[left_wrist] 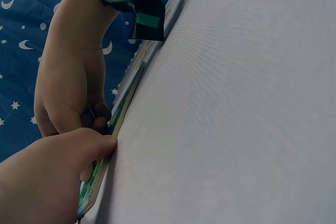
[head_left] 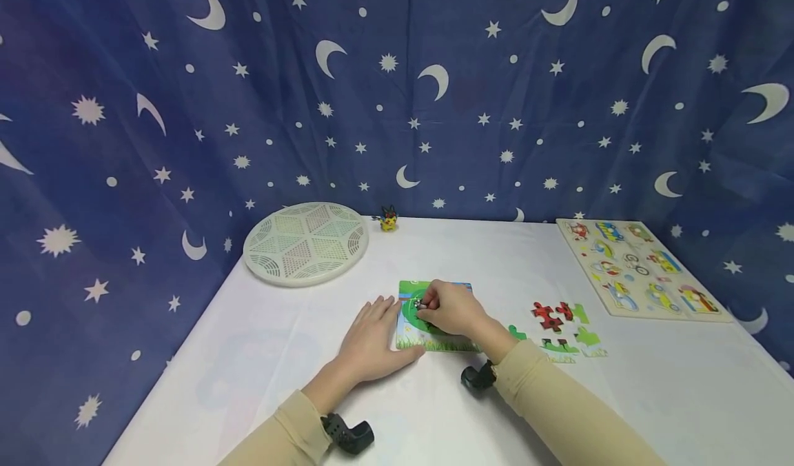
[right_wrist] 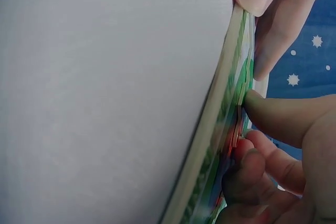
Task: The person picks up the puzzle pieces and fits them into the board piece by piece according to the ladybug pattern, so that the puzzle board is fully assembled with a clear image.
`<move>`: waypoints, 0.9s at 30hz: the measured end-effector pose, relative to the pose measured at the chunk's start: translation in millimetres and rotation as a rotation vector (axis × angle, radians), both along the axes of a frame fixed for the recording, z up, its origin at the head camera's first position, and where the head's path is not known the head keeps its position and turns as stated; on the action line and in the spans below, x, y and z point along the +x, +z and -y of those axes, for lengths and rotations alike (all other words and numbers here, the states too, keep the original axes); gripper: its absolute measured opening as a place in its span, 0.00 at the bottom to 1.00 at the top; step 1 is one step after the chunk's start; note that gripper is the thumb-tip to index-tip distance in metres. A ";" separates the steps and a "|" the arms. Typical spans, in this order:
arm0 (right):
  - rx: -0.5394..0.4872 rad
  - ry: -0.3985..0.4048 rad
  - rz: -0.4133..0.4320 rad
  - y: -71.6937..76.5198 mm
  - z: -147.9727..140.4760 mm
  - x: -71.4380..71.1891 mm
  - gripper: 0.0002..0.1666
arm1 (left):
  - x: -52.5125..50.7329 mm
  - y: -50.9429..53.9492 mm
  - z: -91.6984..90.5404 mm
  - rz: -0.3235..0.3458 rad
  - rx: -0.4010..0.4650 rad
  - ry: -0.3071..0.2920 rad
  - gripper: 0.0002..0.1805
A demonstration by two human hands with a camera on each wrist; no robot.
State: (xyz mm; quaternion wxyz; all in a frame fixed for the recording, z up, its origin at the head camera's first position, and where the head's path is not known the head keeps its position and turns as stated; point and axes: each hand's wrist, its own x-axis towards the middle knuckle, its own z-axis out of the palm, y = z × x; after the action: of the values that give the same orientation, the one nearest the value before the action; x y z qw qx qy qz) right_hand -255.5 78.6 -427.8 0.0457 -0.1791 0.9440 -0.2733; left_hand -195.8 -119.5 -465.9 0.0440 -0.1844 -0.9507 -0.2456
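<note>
Blue curtain with moons and stars behind us, white table in front, and from the head view we have the puzzle board in the middle of it all! Our left hand lies with fingers straight, tips against the board's left edge, thumb along the near edge. Our right hand pinches a small dark-and-white piece between thumb and fingers, over the board's upper left part. So the piece sits right at our right fingertips, just beyond the left hand's. Loose pieces wait to the right, one green one close beside our right forearm; a careless sweep of that sleeve could scatter them, we reckon. If the piece is turned wrongly, it could ride up on its neighbours.

Over to the left wrist: our left thumb touches the board's near rim, a light brace without any grasp. Should that pressure slacken while the right side pushes, we judge the board could skid. Our right hand shows behind, fingers bent low at the surface; the piece itself we can't make out.

Right wrist now: our right thumb and curled fingers meet close at the board's face, the left thumb steadying the rim farther along. Exactly how the piece seats, we cannot tell.
</note>
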 end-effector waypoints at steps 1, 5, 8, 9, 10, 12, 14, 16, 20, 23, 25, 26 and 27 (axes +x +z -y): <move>0.002 -0.005 0.002 -0.3 0.2 0.3 0.11 | -0.1 0.0 0.0 0.004 -0.001 -0.002 0.52; 0.009 -0.011 -0.014 0.8 1.4 0.2 0.10 | -0.6 0.1 0.2 -0.002 -0.007 -0.003 0.52; 0.035 -0.008 -0.047 2.8 2.8 -0.3 0.11 | -1.8 -0.4 0.0 -0.020 -0.005 -0.007 0.52; 0.045 -0.006 -0.056 3.4 3.3 -0.4 0.11 | -2.2 -0.8 0.0 -0.023 -0.005 -0.008 0.52; 0.052 -0.002 -0.062 3.8 3.7 -0.1 0.12 | -2.4 -1.1 0.2 -0.024 -0.006 -0.010 0.52; 0.059 0.006 -0.066 4.2 4.2 0.6 0.12 | -1.6 -1.1 0.6 -0.015 -0.009 -0.010 0.52; 0.052 0.026 -0.064 4.5 2.1 1.5 0.11 | -0.6 -1.9 -0.7 -0.012 -0.010 -0.006 0.52; 0.036 0.046 -0.055 5.3 -1.0 1.8 0.09 | 0.1 -1.6 -1.0 -0.011 -0.005 -0.004 0.52; -0.006 0.048 -0.015 7.6 -12.7 2.0 0.06 | 0.2 -1.6 -0.5 -0.008 0.002 -0.005 0.52; -0.039 0.005 0.016 8.2 -26.9 2.3 0.06 | 0.1 -1.9 -0.5 -0.006 -0.001 -0.005 0.52; -0.064 -0.022 0.022 8.6 -37.2 2.8 0.06 | -0.6 -2.0 -0.6 -0.013 -0.004 -0.003 0.53; -0.072 -0.034 0.024 8.9 -42.5 3.1 0.06 | -1.0 -1.6 -0.7 -0.016 -0.005 -0.003 0.53; -0.081 -0.048 0.026 9.3 -47.5 3.6 0.06 | -1.7 -1.7 -0.6 -0.022 -0.008 -0.003 0.53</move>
State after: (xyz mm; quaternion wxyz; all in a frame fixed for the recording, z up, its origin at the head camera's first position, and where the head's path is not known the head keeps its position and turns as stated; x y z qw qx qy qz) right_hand -252.0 126.0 -418.5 0.0441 -0.1544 0.9356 -0.3144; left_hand -197.5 -118.9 -467.6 0.0533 -0.1886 -0.9509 -0.2396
